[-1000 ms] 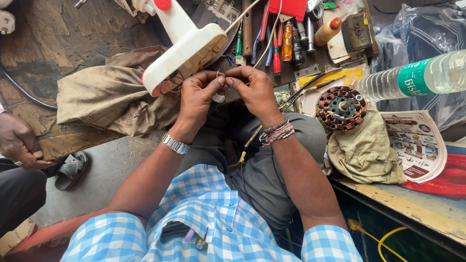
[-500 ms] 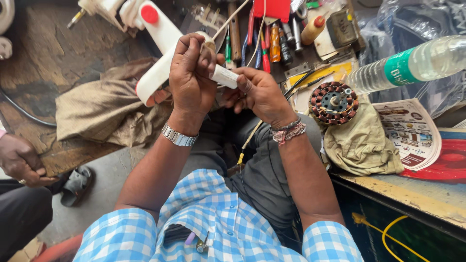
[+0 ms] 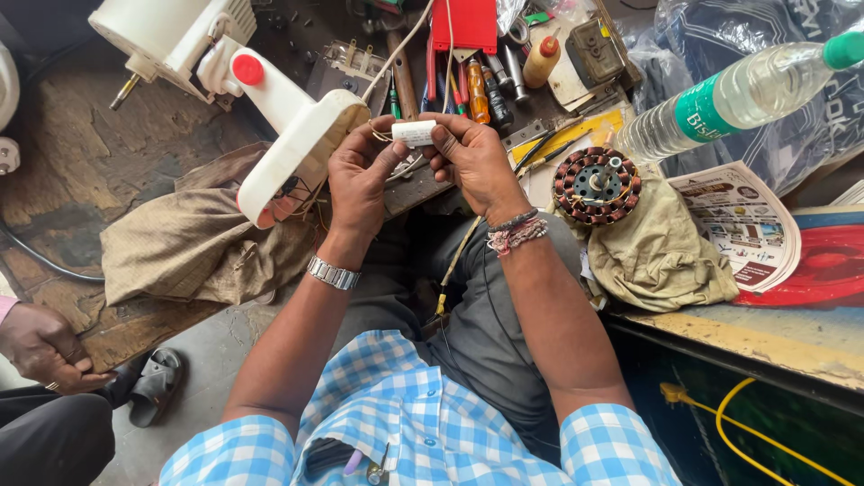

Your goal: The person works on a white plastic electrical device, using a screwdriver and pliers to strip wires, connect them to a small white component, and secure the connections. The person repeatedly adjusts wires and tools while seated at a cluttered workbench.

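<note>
Two hands, left hand [image 3: 360, 180] and right hand [image 3: 472, 157], pinching small white block [image 3: 414, 133], clear water bottle [image 3: 738, 94] nearby

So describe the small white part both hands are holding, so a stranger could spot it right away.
Start at the big white appliance body on the workbench. Just to its right, the left hand and right hand meet. Pinched between their fingertips is the small white block, with thin wires trailing from it.

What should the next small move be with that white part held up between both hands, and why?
Probably turn the small white cylinder in the fingertips to bring its wire end into view. Both the left hand and right hand pinch it above the lap, thin wires trail from it toward the white appliance housing, and no tool is in either grip.
</note>
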